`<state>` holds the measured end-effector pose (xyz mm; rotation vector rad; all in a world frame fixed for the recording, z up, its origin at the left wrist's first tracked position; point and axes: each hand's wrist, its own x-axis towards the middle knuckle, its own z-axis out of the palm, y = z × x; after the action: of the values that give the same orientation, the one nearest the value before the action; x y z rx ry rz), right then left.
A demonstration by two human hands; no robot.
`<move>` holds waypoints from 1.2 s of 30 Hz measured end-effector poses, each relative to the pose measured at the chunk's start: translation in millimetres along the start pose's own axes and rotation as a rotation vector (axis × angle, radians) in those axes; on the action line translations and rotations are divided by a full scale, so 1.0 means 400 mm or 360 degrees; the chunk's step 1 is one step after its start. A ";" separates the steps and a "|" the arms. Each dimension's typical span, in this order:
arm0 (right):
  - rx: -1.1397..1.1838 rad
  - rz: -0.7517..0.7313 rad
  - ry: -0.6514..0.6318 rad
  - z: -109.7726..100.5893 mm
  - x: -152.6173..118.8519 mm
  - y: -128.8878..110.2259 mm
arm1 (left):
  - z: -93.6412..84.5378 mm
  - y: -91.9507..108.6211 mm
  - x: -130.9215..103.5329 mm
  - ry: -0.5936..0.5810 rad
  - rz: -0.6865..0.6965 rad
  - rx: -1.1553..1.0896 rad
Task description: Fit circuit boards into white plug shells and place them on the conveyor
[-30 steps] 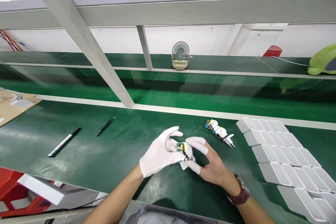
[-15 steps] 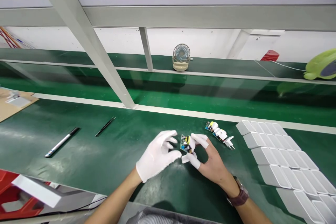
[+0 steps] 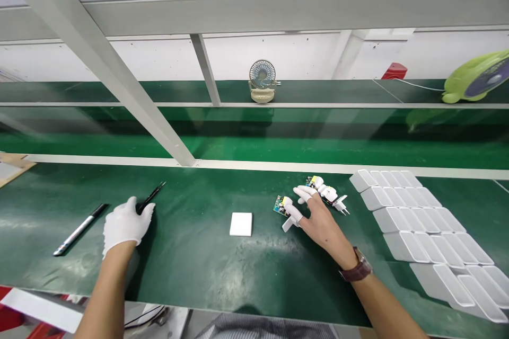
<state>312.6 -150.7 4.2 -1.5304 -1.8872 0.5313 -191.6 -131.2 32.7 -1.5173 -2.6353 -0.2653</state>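
My left hand [image 3: 126, 226], in a white glove, is at the black tweezers [image 3: 151, 196] on the green table, its thumb and fingers closed around their near end. My right hand [image 3: 318, 220], with white finger covers, has its fingers apart; its thumb touches a small circuit board with white parts [image 3: 281, 205] lying on the table. Just behind the fingers lie more board pieces with a white plug [image 3: 328, 193]. A white square piece [image 3: 240, 224] rests between my hands. Left of my left hand is a marker pen [image 3: 79, 230].
Rows of white trays [image 3: 413, 220] stand on the right. A small fan [image 3: 262, 80] sits on the back ledge, with a green fan [image 3: 473, 77] farther right. A slanted grey post [image 3: 119, 77] meets the table's back edge. Cardboard [image 3: 16, 167] lies at far left.
My left hand has moved left, away from the circuit board to the tweezers. The circuit board is now down on the table under my right hand. The white square is now visible.
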 end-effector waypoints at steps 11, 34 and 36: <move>0.0159 -0.0595 0.0318 -0.017 0.001 -0.069 | -0.054 0.104 -0.092 -0.0034 0.0289 -0.0228; -0.0207 -0.0066 -0.0299 0.009 0.039 -0.048 | -0.059 0.472 -0.269 -0.0731 0.1616 -0.0209; -0.0158 -0.0024 -0.0269 0.025 0.051 -0.047 | -0.058 0.465 -0.251 -0.0614 0.1574 -0.0322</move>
<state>290.2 -134.6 14.3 -1.5760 -2.0793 0.5839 19.6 -129.4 58.9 -2.9177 -1.7316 -0.1558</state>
